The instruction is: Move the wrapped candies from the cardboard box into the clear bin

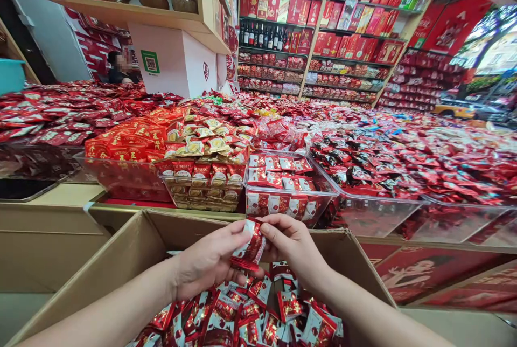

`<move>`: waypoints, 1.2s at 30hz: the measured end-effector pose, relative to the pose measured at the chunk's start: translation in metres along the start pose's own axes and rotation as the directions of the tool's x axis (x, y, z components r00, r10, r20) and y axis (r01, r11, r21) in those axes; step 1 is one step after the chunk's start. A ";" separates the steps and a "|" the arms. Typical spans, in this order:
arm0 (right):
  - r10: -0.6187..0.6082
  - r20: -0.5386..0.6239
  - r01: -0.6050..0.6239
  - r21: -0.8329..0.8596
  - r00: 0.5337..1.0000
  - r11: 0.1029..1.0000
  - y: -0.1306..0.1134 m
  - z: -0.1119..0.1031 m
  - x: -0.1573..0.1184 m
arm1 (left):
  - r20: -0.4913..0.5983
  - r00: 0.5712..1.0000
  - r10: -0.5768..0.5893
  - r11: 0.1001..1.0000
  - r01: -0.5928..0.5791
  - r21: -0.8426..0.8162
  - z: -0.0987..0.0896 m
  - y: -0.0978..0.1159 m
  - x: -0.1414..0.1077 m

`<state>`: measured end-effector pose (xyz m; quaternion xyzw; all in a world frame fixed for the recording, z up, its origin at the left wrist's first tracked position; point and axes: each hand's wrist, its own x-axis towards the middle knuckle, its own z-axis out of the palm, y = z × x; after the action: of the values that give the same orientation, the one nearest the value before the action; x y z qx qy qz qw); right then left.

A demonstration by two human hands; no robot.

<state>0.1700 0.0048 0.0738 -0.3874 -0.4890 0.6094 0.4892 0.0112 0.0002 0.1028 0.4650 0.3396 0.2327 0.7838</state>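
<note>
Both of my hands are on one small red and white candy packet (pixel 251 244), above an open cardboard box (pixel 121 250). My left hand (pixel 210 255) has its thumb on the packet's face and its fingers beneath. With thumb and fingertips, my right hand (pixel 293 244) pinches the packet's upper right edge. Inside the box lie many loose packets (pixel 226 309) of the same red and white look. Just beyond the box stands a clear plastic bin (pixel 291 196), where similar packets sit in neat rows.
Left of that bin are a bin of durian candies (pixel 205 174) and one of red-orange packets (pixel 125 145). Bins of dark red sweets (pixel 371 164) spread to the right. A black flat tray-like object (pixel 24 188) lies far left. Behind, shelves (pixel 278 23) hold bottles and boxes; a person (pixel 119 67) is at back left.
</note>
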 end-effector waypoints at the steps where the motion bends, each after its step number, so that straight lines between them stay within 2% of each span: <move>1: 0.012 0.000 -0.012 0.018 1.000 1.000 0.002 0.002 -0.001 | -0.034 0.999 0.000 0.998 0.001 0.056 0.000 -0.002 0.001; 4: -0.027 -0.032 0.027 -0.015 0.999 1.000 0.010 0.008 -0.003 | -0.145 0.983 0.112 0.953 -0.065 0.295 -0.001 -0.011 0.006; 7: -0.041 -0.070 0.038 -0.034 0.997 0.999 0.016 0.011 -0.005 | -0.214 0.937 0.278 0.855 -0.139 0.500 -0.002 -0.020 0.010; 9: -0.022 -0.069 0.021 -0.013 0.997 1.000 0.015 0.011 -0.006 | -0.221 0.920 0.323 0.792 -0.135 0.595 0.001 -0.024 0.008; 11: -0.008 -0.060 0.008 -0.005 0.998 1.000 0.013 0.011 -0.008 | -0.157 0.933 0.323 0.736 -0.144 0.661 0.005 -0.024 0.004; 13: -0.047 -0.071 0.043 -0.056 0.996 0.998 0.011 0.011 -0.009 | -0.071 0.953 0.294 0.707 -0.167 0.688 0.008 -0.023 0.000; 15: -0.121 -0.087 0.107 -0.151 0.989 0.983 0.010 0.011 -0.011 | -0.039 0.963 0.266 0.739 -0.178 0.650 0.008 -0.020 -0.003; 19: -0.133 -0.049 0.118 -0.242 0.990 0.963 -0.004 0.008 -0.011 | -0.117 0.954 0.275 0.865 -0.192 0.464 0.005 -0.005 -0.002; 21: -0.207 -0.073 0.177 -0.294 0.976 0.939 -0.025 0.001 -0.002 | -0.142 0.943 0.300 0.840 -0.190 0.508 -0.001 0.005 -0.002; 22: -0.278 -0.105 0.229 -0.336 0.955 0.913 -0.038 -0.004 0.006 | -0.148 0.928 0.343 0.784 -0.195 0.590 -0.005 0.009 -0.001; 23: -0.349 -0.143 0.275 -0.379 0.926 0.884 -0.052 -0.010 0.017 | -0.143 0.900 0.413 0.691 -0.207 0.693 -0.011 0.013 0.000; 25: -0.419 -0.215 0.302 -0.426 0.882 0.853 -0.075 -0.024 0.047 | -0.095 0.812 0.576 0.423 -0.197 0.884 -0.029 0.016 0.003; 26: -0.412 -0.226 0.287 -0.434 0.883 0.854 -0.083 -0.030 0.064 | -0.059 0.774 0.631 0.291 -0.164 0.943 -0.040 0.015 0.005; 27: -0.389 -0.230 0.248 -0.469 0.892 0.848 -0.087 -0.036 0.081 | -0.042 0.759 0.649 0.204 -0.121 0.972 -0.051 0.013 0.009; 29: -0.328 -0.223 0.144 -0.585 0.918 0.798 -0.087 -0.045 0.111 | -0.075 0.764 0.641 0.124 -0.008 0.992 -0.071 0.006 0.016; 31: -0.281 -0.210 0.071 -0.671 0.937 0.738 -0.080 -0.050 0.133 | -0.064 0.785 0.616 -0.015 0.092 0.996 -0.084 -0.002 0.021; 34: -0.259 -0.195 0.043 -0.715 0.946 0.698 -0.074 -0.051 0.152 | -0.034 0.776 0.630 -0.198 0.203 0.959 -0.089 -0.010 0.025; 36: -0.265 -0.198 0.036 -0.734 0.944 0.678 -0.078 -0.052 0.161 | -0.012 0.766 0.643 -0.259 0.232 0.937 -0.087 -0.013 0.026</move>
<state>0.2012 0.1765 0.1394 -0.5907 -0.6423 0.2620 0.4122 -0.0362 0.0617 0.0535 0.8526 0.4960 0.1452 -0.0772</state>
